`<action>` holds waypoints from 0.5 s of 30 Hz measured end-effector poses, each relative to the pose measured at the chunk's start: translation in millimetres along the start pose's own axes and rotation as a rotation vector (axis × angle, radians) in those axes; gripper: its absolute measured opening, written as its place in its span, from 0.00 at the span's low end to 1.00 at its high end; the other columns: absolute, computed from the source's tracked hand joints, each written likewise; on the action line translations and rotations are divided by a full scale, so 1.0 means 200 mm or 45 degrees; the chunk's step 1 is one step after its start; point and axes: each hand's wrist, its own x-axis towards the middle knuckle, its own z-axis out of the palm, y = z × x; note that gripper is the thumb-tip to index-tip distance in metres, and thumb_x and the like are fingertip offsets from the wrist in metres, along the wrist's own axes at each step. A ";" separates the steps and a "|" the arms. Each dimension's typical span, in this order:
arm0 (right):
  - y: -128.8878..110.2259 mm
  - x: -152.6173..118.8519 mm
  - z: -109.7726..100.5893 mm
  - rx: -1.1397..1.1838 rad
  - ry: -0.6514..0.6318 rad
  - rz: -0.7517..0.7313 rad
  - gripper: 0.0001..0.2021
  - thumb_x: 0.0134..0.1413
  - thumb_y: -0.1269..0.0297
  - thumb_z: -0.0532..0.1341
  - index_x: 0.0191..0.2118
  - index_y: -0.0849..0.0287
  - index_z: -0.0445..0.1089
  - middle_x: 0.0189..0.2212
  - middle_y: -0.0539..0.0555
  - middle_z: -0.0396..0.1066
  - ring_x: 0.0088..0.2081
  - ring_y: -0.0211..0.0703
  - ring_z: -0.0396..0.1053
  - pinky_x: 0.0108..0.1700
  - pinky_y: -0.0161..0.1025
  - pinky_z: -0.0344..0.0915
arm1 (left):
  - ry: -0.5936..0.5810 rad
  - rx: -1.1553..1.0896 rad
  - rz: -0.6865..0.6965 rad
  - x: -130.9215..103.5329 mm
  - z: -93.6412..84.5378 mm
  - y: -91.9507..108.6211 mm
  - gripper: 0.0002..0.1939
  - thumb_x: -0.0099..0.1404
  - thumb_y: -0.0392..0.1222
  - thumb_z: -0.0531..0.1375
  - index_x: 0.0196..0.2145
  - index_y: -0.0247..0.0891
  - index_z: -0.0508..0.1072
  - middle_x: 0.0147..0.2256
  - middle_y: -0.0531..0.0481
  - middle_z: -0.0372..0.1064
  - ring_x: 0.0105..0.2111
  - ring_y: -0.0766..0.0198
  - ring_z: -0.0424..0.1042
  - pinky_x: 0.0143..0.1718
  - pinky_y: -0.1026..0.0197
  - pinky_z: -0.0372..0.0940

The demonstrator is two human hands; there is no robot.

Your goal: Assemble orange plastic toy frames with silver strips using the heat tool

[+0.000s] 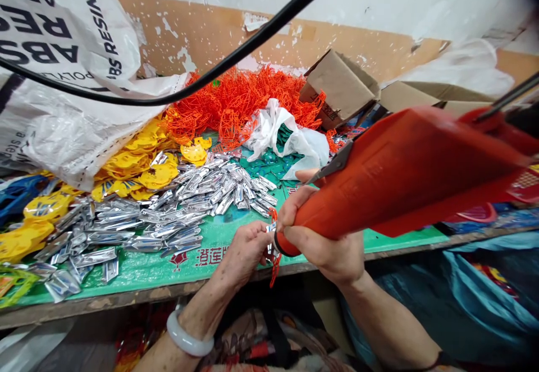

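**At the counter's near edge: a small silver piece meets the nose of the orange tool**

At the front lip of the counter (126, 296), my left hand (242, 251) pinches a small silver piece (270, 229) between thumb and fingertips, with red-orange plastic strands (275, 265) dangling below it at six o'clock. My right hand (324, 240) is clenched round the narrow end of the orange tool (404, 170), whose body runs off toward two o'clock; a metal trigger-like lever (332, 167) lies along its upper side. The piece sits just at the tool's dark nose, touching or nearly so.

To do this step well, I judge that the left fingers should hold the piece by its edges, clear of the nose, and square to it, while the right hand keeps the heavy body steady so the tip does not wander.

The heap of silver pieces (168, 215) lies at ten o'clock from my hands, the yellow parts (147, 164) beyond it, the orange frames (244, 100) at twelve.

Hard to make out: the contact point itself is masked by my fingers, so I cannot tell how the piece is seated. The tool's far end is blurred and cut off at the right edge. A black cable (236, 58) crosses the view overhead, both ends out of sight.
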 end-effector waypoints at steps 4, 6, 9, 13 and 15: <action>0.00 0.00 -0.02 0.144 -0.028 0.079 0.07 0.42 0.71 0.65 0.22 0.55 0.67 0.23 0.47 0.66 0.27 0.41 0.68 0.36 0.46 0.69 | 0.018 0.094 0.014 -0.03 -0.01 0.03 0.05 0.54 0.41 0.59 0.24 0.38 0.69 0.18 0.57 0.64 0.18 0.68 0.61 0.19 0.66 0.52; -0.01 0.02 -0.05 0.254 0.049 0.080 0.05 0.41 0.70 0.66 0.27 0.55 0.69 0.23 0.46 0.66 0.26 0.42 0.67 0.35 0.47 0.69 | -0.005 0.125 -0.003 -0.05 -0.03 0.05 0.06 0.56 0.42 0.60 0.26 0.37 0.70 0.19 0.56 0.66 0.18 0.68 0.61 0.19 0.66 0.53; -0.03 0.07 -0.10 0.290 0.221 -0.004 0.11 0.40 0.70 0.66 0.34 0.53 0.71 0.23 0.46 0.68 0.25 0.42 0.66 0.34 0.46 0.67 | -0.062 0.150 -0.014 -0.08 -0.07 0.06 0.11 0.61 0.48 0.61 0.30 0.37 0.72 0.22 0.56 0.68 0.19 0.70 0.60 0.19 0.67 0.53; -0.02 0.13 -0.19 0.223 0.369 -0.140 0.07 0.41 0.71 0.67 0.28 0.56 0.70 0.23 0.47 0.71 0.23 0.41 0.67 0.29 0.43 0.66 | -0.079 -0.160 -0.075 -0.10 -0.13 0.02 0.14 0.61 0.51 0.65 0.31 0.36 0.73 0.27 0.53 0.70 0.23 0.70 0.64 0.24 0.68 0.59; 0.02 0.16 -0.23 0.185 0.432 -0.153 0.07 0.40 0.71 0.69 0.26 0.57 0.70 0.22 0.47 0.71 0.22 0.41 0.67 0.26 0.42 0.65 | -0.074 -0.429 -0.113 -0.10 -0.14 0.00 0.13 0.58 0.48 0.68 0.31 0.34 0.74 0.27 0.52 0.71 0.25 0.70 0.66 0.29 0.67 0.63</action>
